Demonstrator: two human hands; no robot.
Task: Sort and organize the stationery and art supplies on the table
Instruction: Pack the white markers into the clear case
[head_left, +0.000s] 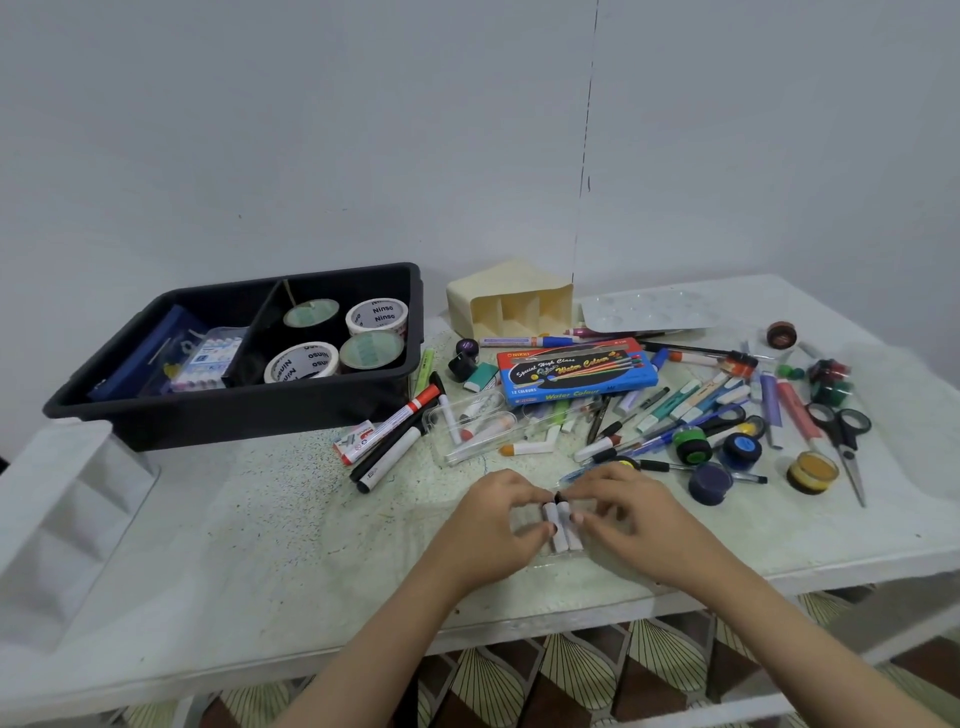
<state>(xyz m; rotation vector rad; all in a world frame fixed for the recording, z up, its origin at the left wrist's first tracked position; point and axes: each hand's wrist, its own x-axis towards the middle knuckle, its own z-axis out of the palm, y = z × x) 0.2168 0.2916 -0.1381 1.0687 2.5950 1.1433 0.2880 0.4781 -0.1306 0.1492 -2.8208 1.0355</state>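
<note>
Head cam: your left hand (491, 519) and right hand (623, 514) meet at front-centre of the table (260, 519), fingers curled, both pinching a small bundle of white markers (561, 532) w/ black caps. Whether it touches the tabletop, can't tell. Scissors (844, 441) and paint pots (813, 470) lie back right; tape rolls (376, 314) sit in the black bin (234, 410), back left.
</note>
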